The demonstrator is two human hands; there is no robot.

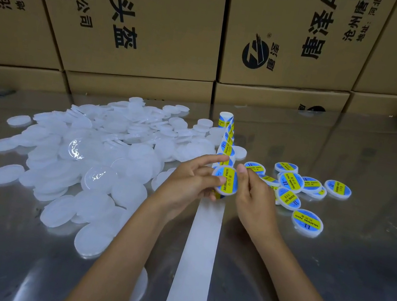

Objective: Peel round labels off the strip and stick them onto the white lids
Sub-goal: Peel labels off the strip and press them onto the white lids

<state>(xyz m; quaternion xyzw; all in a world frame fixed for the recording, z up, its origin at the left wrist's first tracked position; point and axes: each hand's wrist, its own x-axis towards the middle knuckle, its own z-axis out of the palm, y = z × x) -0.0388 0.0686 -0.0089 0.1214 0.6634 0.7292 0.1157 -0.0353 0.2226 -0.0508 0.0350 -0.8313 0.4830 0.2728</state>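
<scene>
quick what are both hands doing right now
Left hand: fingers curled round a labelled lid, holding it.
Right hand: fingertips pinch the same lid's right edge, over the backing strip.

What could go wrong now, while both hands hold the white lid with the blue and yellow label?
1. The round blue and yellow label may sit off-centre or wrinkled, since the left hand and right hand press it in the air.
2. The raised label strip may catch the fingers.
3. The pile of plain white plastic lids lies near the left forearm and may scatter.
</scene>
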